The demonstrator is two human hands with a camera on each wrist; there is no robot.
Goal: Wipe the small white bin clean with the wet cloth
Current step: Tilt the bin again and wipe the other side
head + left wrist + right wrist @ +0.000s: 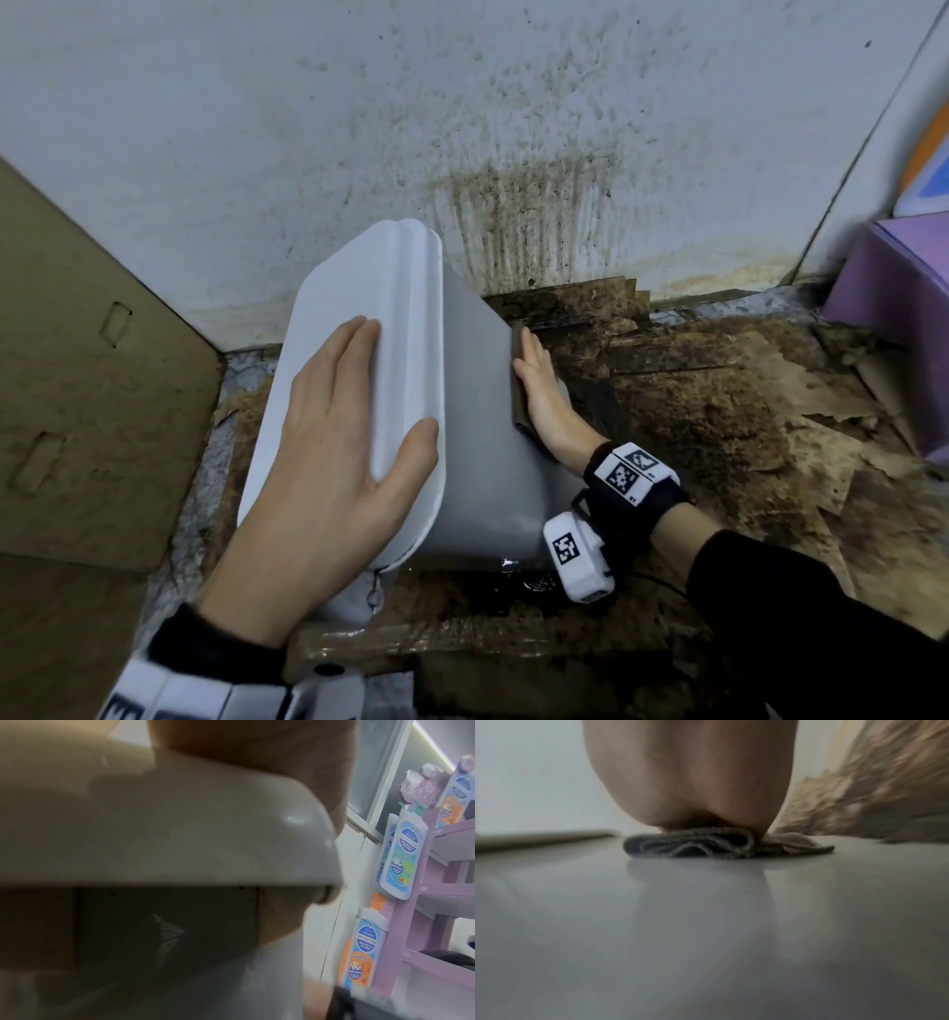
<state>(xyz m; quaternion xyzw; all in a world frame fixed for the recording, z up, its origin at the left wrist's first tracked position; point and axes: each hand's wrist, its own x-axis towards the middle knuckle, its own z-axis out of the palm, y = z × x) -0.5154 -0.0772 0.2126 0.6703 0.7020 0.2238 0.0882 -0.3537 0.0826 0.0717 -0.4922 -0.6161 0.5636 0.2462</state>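
The left hand (328,437) lies flat on the lid of the tilted small white bin (477,437) to steady it near the stained wall, while the flat-fingered right hand (544,395) presses the wet cloth (721,844) against its side.

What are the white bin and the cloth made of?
The bin looks like smooth, glossy plastic: in the right wrist view its side mirrors the cloth. The cloth seems a soft woven or knitted fabric, grey, with ribbed, folded edges.
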